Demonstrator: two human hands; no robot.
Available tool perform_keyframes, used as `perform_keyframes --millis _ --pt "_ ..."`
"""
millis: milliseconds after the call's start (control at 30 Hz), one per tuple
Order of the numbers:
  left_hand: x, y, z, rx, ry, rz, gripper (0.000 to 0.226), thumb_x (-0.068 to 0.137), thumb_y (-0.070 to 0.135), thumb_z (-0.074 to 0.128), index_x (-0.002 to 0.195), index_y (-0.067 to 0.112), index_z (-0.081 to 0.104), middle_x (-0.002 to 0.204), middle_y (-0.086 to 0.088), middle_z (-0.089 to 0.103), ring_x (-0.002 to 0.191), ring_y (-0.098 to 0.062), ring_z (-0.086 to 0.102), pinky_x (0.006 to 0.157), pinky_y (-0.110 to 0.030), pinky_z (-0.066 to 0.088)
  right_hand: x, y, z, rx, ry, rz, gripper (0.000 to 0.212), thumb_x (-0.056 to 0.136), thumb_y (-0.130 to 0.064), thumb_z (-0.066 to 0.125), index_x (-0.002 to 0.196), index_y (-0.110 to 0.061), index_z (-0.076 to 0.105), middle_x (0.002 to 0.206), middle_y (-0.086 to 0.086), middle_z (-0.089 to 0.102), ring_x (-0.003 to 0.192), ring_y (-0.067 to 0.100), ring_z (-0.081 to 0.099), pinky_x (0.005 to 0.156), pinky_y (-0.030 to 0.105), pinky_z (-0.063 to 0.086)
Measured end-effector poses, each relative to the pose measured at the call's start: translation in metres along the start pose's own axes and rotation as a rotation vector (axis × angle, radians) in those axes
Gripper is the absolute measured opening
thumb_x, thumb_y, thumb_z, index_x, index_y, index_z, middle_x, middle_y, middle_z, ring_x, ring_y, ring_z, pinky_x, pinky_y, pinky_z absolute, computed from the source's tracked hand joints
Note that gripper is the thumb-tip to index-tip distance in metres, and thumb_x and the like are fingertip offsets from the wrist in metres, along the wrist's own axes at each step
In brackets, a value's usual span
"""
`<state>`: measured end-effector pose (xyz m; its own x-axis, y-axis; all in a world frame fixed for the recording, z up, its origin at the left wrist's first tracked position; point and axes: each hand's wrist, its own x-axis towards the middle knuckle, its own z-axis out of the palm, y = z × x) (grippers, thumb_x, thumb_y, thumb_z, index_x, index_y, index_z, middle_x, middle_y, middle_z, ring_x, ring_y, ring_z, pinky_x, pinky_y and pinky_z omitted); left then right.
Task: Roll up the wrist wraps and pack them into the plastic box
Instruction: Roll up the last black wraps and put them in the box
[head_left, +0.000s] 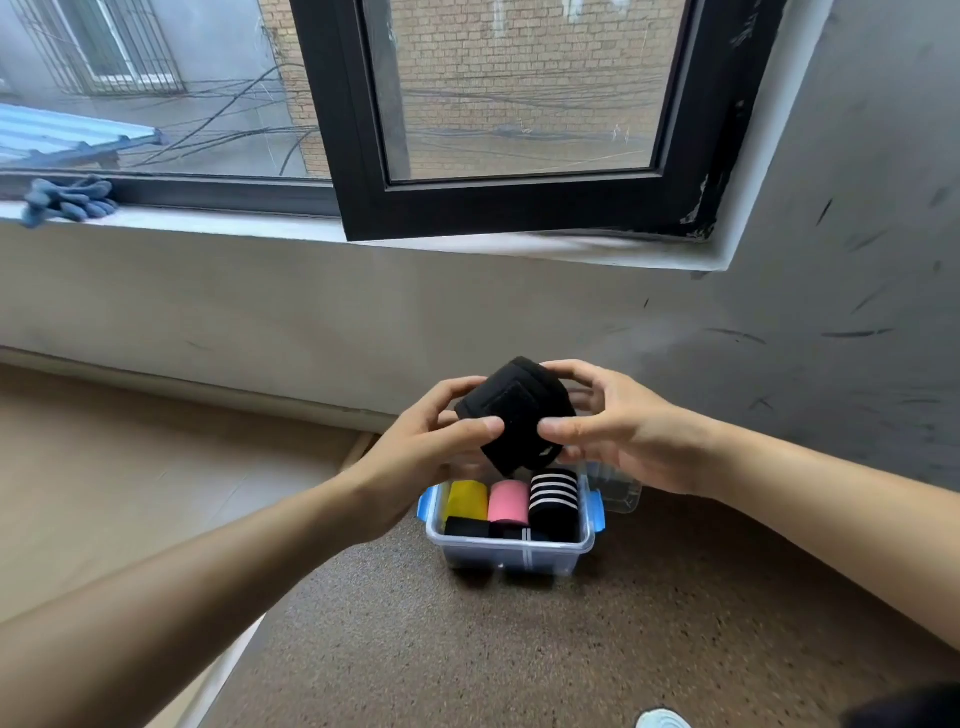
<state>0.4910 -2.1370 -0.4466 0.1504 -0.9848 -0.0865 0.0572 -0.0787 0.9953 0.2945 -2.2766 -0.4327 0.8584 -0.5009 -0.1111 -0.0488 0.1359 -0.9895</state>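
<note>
A rolled black wrist wrap (517, 410) is held in the air between both hands, above the plastic box. My left hand (431, 441) grips its left side with thumb and curled fingers. My right hand (618, 426) grips its right side the same way. Below stands the clear plastic box (511, 556) with blue latches. In it lie a yellow roll (467, 499), a pink roll (508, 500), a black-and-white striped roll (554, 501) and black rolls (467, 527) in front.
The box stands on a speckled brown surface (467, 649). Its clear lid (618, 491) lies just behind it to the right. A grey wall and window sill rise behind. Blue gloves (70, 200) lie on the sill at far left. A light shoe tip (662, 719) shows at the bottom.
</note>
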Motion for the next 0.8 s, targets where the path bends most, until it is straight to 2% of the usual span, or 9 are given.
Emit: perform_keyframes --millis 133,233,367,467,533,600,667,733,800 --pt "0.011 -0.015 0.006 0.006 0.133 -0.07 0.064 0.077 0.026 0.084 0.134 0.015 0.057 0.118 -0.014 0.072 0.099 -0.025 0.076 0.077 -0.025 0.059 0.014 0.014 0.002 0.031 0.251 -0.003 0.047 0.083 -0.013 0.077 0.127 -0.008 0.06 0.125 0.021 0.068 0.103 0.029 0.074 0.083 0.037 0.062" --pt "0.027 -0.033 0.009 0.064 0.234 -0.116 0.057 0.084 0.026 0.085 0.132 0.014 0.056 0.117 -0.014 0.071 0.097 -0.02 0.076 0.07 -0.02 0.058 0.026 0.034 0.003 0.099 0.306 0.1 0.036 0.09 -0.017 0.074 0.123 -0.008 0.062 0.119 0.02 0.072 0.102 0.032 0.074 0.093 0.046 0.06" --pt "0.047 -0.075 0.011 0.336 0.272 -0.151 0.077 0.063 0.06 0.088 0.124 0.023 0.057 0.108 -0.003 0.072 0.097 -0.015 0.072 0.087 -0.039 0.061 0.043 0.07 -0.003 0.109 0.318 0.231 0.049 0.084 -0.018 0.081 0.128 -0.008 0.06 0.108 0.013 0.077 0.092 0.028 0.077 0.075 0.035 0.06" --pt "0.053 -0.107 0.003 0.384 0.173 -0.179 0.061 0.081 0.044 0.084 0.129 0.02 0.054 0.103 0.008 0.07 0.082 0.005 0.07 0.073 -0.015 0.055 0.065 0.097 -0.014 0.058 0.321 0.31 0.048 0.083 -0.011 0.082 0.126 -0.009 0.061 0.101 0.008 0.077 0.085 0.021 0.077 0.069 0.031 0.059" --pt "0.059 -0.126 -0.012 0.473 0.099 -0.212 0.054 0.088 0.038 0.079 0.133 0.025 0.052 0.103 0.011 0.069 0.079 0.012 0.067 0.07 -0.008 0.049 0.083 0.117 -0.022 0.035 0.307 0.344 0.045 0.084 -0.008 0.081 0.125 -0.009 0.062 0.1 0.006 0.076 0.082 0.019 0.076 0.065 0.03 0.058" --pt "0.067 -0.149 -0.033 0.61 0.085 -0.238 0.059 0.088 0.044 0.077 0.139 0.028 0.052 0.107 0.009 0.068 0.087 0.003 0.066 0.082 -0.019 0.053 0.102 0.14 -0.028 0.009 0.324 0.36 0.043 0.084 -0.006 0.081 0.123 -0.01 0.063 0.102 0.006 0.073 0.079 0.017 0.074 0.057 0.026 0.057" --pt "0.076 -0.173 -0.051 0.82 0.094 -0.259 0.065 0.088 0.049 0.074 0.145 0.029 0.048 0.121 0.006 0.066 0.103 -0.009 0.065 0.095 -0.036 0.054 0.122 0.168 -0.035 -0.035 0.357 0.376 0.045 0.083 -0.006 0.083 0.122 -0.009 0.062 0.109 0.009 0.069 0.087 0.02 0.072 0.061 0.032 0.061" --pt "0.081 -0.196 -0.06 1.01 0.138 -0.295 0.066 0.09 0.051 0.068 0.148 0.029 0.046 0.136 0.004 0.06 0.12 -0.016 0.059 0.1 -0.04 0.051 0.142 0.199 -0.039 -0.09 0.386 0.393 0.049 0.081 -0.008 0.085 0.124 -0.009 0.062 0.114 0.011 0.065 0.096 0.025 0.069 0.079 0.048 0.063" --pt "0.084 -0.219 -0.064 1.086 0.201 -0.323 0.069 0.092 0.056 0.063 0.151 0.028 0.041 0.146 0.003 0.052 0.132 -0.02 0.051 0.102 -0.039 0.048 0.162 0.227 -0.042 -0.105 0.405 0.39 0.049 0.08 -0.009 0.085 0.124 -0.011 0.063 0.113 0.012 0.064 0.093 0.025 0.068 0.076 0.049 0.062"
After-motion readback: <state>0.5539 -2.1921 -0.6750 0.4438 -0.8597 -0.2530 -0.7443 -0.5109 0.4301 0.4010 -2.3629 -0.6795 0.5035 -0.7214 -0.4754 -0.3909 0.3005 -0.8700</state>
